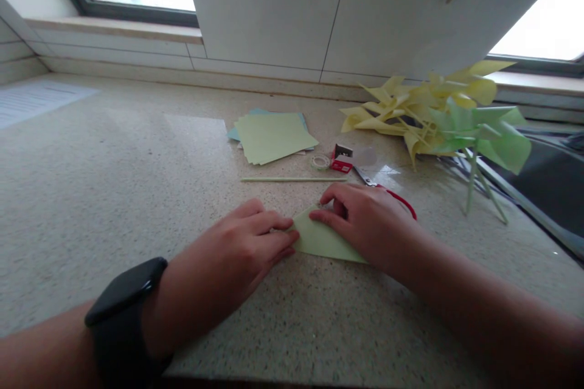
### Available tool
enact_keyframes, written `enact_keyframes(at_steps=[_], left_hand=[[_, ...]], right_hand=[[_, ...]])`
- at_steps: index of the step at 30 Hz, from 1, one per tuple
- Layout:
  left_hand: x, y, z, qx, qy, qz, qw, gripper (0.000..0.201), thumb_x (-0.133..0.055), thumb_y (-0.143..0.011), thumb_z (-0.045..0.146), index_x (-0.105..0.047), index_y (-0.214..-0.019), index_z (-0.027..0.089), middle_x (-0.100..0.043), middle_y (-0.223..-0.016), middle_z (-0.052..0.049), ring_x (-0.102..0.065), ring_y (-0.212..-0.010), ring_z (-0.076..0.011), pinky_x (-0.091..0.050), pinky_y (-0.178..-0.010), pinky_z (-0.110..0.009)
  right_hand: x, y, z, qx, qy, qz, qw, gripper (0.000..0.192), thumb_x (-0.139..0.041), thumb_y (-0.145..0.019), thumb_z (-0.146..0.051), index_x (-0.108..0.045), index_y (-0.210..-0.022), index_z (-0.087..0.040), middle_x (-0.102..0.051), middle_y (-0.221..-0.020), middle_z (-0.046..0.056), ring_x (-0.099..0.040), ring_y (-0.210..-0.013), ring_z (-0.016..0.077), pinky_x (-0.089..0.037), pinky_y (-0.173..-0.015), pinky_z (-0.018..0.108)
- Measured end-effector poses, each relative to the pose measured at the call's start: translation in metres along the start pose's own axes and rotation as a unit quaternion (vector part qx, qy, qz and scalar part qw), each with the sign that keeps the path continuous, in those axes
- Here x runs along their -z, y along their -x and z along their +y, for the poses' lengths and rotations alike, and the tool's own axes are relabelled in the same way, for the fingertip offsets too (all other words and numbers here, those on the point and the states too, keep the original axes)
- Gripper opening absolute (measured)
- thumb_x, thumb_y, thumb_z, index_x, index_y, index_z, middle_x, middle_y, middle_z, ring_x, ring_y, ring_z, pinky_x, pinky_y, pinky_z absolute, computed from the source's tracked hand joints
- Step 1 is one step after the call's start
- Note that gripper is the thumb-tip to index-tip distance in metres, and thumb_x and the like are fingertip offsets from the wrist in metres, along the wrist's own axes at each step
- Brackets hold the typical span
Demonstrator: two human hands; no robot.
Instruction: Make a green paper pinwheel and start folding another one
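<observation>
A light green sheet of paper (323, 239), folded to a triangular shape, lies on the counter between my hands. My left hand (244, 243), with a black watch on its wrist, pinches the paper's left corner between thumb and fingers. On the upper edge, my right hand (365, 216) rests with curled fingers and the thumb pressed against the sheet, covering its right part. Beyond the hands lies a thin pale green stick (294, 180). Scissors (403, 201) with red handles sit partly hidden behind my right hand.
A stack of green and blue paper (276, 137) lies further back. Beside it are a tape roll (320, 161) and a small red box (341, 159). Yellow pinwheels (392, 106) and a green pinwheel (497, 134) stand right, near a dark sink (552, 188). A printed sheet (41, 100) lies far left.
</observation>
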State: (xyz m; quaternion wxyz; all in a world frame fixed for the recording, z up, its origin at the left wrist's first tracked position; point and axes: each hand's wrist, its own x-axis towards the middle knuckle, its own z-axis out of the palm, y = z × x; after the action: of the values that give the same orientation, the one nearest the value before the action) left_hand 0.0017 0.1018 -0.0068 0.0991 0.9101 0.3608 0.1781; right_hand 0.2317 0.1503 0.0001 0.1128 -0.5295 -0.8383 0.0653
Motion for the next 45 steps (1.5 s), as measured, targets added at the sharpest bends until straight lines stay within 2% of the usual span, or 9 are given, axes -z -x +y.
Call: enact_keyframes(at_steps=[6,12,14,15,18,23,29,38,45], left_hand=[[-0.003,0.003,0.014,-0.006,-0.109,-0.04,0.993,0.022,-0.06,-0.093,0.011,-0.065,-0.115,0.014,-0.068,-0.11,-0.006,-0.055,-0.09,-0.0233,-0.054,-0.086,-0.043],[-0.004,0.004,0.029,-0.002,-0.165,-0.005,0.986,0.024,-0.051,-0.098,0.018,-0.065,-0.118,0.012,-0.07,-0.113,-0.009,-0.061,-0.1,-0.0267,-0.053,-0.091,-0.049],[-0.003,0.006,0.033,0.004,-0.162,-0.027,0.986,0.025,-0.052,-0.097,0.018,-0.066,-0.118,0.013,-0.071,-0.112,-0.009,-0.063,-0.098,-0.0262,-0.054,-0.09,-0.048],[-0.004,0.007,0.034,-0.001,-0.168,-0.04,0.985,0.026,-0.053,-0.095,0.015,-0.066,-0.118,0.012,-0.071,-0.112,-0.01,-0.064,-0.097,-0.0259,-0.055,-0.09,-0.047],[-0.007,0.009,0.036,-0.018,-0.205,-0.041,0.978,0.034,-0.054,-0.088,0.006,-0.067,-0.119,0.007,-0.073,-0.11,-0.014,-0.067,-0.095,-0.0251,-0.057,-0.091,-0.043],[-0.011,0.011,0.042,-0.047,-0.302,-0.032,0.952,0.045,-0.049,-0.084,0.004,-0.063,-0.126,-0.002,-0.066,-0.127,-0.028,-0.07,-0.107,-0.0321,-0.06,-0.088,-0.044],[-0.012,0.011,0.045,-0.041,-0.314,-0.08,0.945,0.048,-0.047,-0.087,0.007,-0.059,-0.131,-0.006,-0.058,-0.134,-0.033,-0.066,-0.117,-0.0366,-0.06,-0.092,-0.046],[-0.016,0.01,0.052,0.035,-0.301,-0.08,0.95,0.047,-0.042,-0.099,0.016,-0.053,-0.136,-0.01,-0.053,-0.135,-0.037,-0.065,-0.119,-0.0382,-0.061,-0.091,-0.047],[-0.015,0.013,0.054,0.044,-0.295,-0.067,0.952,0.047,-0.046,-0.099,0.019,-0.054,-0.136,-0.008,-0.054,-0.135,-0.035,-0.064,-0.12,-0.037,-0.06,-0.092,-0.045]], right_hand=[[0.002,0.005,-0.005,0.028,0.051,0.013,0.998,0.019,-0.066,-0.093,-0.037,-0.065,-0.089,-0.018,-0.069,-0.081,0.004,-0.064,-0.075,0.022,-0.043,-0.065,0.032],[0.012,0.026,-0.04,0.145,0.169,0.041,0.974,0.006,-0.067,-0.087,-0.012,-0.067,-0.082,-0.017,-0.07,-0.084,0.007,-0.065,-0.081,0.0286,-0.052,-0.067,0.04],[0.006,0.037,-0.054,0.167,0.162,0.054,0.971,0.013,-0.061,-0.088,-0.009,-0.071,-0.095,-0.013,-0.074,-0.096,0.011,-0.068,-0.085,0.0292,-0.057,-0.073,0.043],[0.0,0.042,-0.06,0.173,0.157,0.072,0.97,0.024,-0.058,-0.089,-0.008,-0.07,-0.11,-0.007,-0.073,-0.113,0.017,-0.069,-0.099,0.0314,-0.058,-0.084,0.045],[-0.018,0.055,-0.068,0.183,0.122,0.075,0.973,0.048,-0.052,-0.09,-0.012,-0.056,-0.135,0.006,-0.058,-0.139,0.028,-0.058,-0.128,0.0347,-0.051,-0.105,0.045],[-0.023,0.073,-0.061,0.133,0.097,0.028,0.986,0.057,-0.045,-0.094,-0.022,-0.047,-0.145,0.003,-0.043,-0.151,0.027,-0.042,-0.142,0.0342,-0.039,-0.117,0.047],[-0.012,0.098,-0.047,0.036,0.085,-0.017,0.996,0.071,-0.049,-0.092,-0.036,-0.039,-0.15,0.002,-0.032,-0.156,0.025,-0.034,-0.146,0.0325,-0.036,-0.118,0.047],[-0.02,0.119,-0.038,0.021,0.127,0.011,0.992,0.075,-0.045,-0.097,-0.051,-0.037,-0.152,-0.001,-0.033,-0.157,0.021,-0.034,-0.146,0.0322,-0.033,-0.12,0.05],[-0.02,0.121,-0.04,0.01,0.135,0.014,0.991,0.075,-0.041,-0.099,-0.054,-0.037,-0.152,-0.002,-0.034,-0.157,0.021,-0.033,-0.147,0.0331,-0.032,-0.12,0.053]])
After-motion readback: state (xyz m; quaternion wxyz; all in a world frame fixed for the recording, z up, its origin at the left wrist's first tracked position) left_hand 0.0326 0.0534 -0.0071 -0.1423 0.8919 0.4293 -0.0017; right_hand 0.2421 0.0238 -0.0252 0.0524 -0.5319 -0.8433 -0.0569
